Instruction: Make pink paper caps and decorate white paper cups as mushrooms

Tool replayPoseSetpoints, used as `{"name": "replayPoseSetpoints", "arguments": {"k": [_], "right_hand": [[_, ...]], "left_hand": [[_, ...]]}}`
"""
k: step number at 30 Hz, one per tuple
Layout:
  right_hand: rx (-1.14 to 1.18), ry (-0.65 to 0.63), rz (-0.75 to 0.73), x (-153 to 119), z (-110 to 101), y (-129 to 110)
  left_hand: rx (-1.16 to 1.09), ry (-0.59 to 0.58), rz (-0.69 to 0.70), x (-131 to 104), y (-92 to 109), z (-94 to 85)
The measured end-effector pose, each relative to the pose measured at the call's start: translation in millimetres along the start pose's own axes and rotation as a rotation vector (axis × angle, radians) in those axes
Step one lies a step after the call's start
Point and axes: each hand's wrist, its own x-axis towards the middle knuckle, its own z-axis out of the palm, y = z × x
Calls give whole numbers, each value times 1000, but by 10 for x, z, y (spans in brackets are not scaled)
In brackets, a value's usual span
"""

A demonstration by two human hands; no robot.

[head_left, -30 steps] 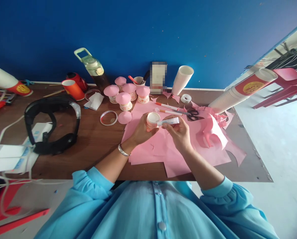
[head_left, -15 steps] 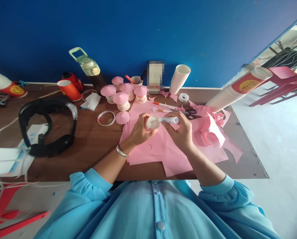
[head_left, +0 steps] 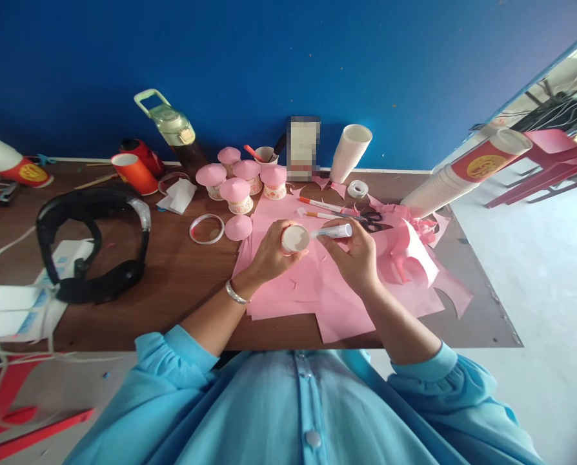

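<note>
My left hand (head_left: 273, 250) is closed around a small paper cup (head_left: 295, 239), whose pale round end faces up at me. A white glue stick (head_left: 335, 230) with blue print is pinched in my right hand (head_left: 355, 257). Its whitish tip points left, close beside the cup's rim with a small gap. Both hands are above pink paper sheets (head_left: 341, 313). Several small cups with pink paper cone tops (head_left: 235, 191) stand beyond my left hand, and a loose pink cone (head_left: 239, 227) lies nearer.
Scissors (head_left: 370, 221), markers (head_left: 320, 205) and a tape roll (head_left: 357, 188) lie beyond my right hand. Stacked white cups (head_left: 350, 154) stand near the blue wall. At left are a bottle (head_left: 175, 129), an orange cup (head_left: 134, 174) and a black headset (head_left: 95, 245). Pink scraps (head_left: 414, 248) lie right.
My right hand has drawn the glue stick slightly right, off the cup's rim. My left hand keeps the cup in nearly the same place.
</note>
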Motion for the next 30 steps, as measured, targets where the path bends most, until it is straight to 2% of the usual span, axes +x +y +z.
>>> {"name": "replayPoseSetpoints", "arguments": {"k": [3, 5, 12, 15, 17, 21, 23, 30], "right_hand": [[-40, -7, -124, 57, 31, -53], [-55, -24, -154, 91, 51, -52], [18, -45, 111, 47, 32, 97], [57, -42, 160, -14, 11, 75], [62, -27, 115, -42, 7, 19], [-32, -20, -103, -52, 26, -70], [-76, -19, -167, -61, 39, -68], [-120, -89, -164, -246, 32, -57]], "left_hand": [[-1, 1, -13, -6, 21, 5], [7, 13, -12, -7, 24, 2], [38, 11, -14, -26, -45, -11], [69, 17, -17, -33, -62, -6], [60, 13, -13, -29, -54, -5], [25, 1, -42, -19, -19, -12], [39, 3, -37, -19, -12, -16], [86, 59, -20, -34, -63, 7]]}}
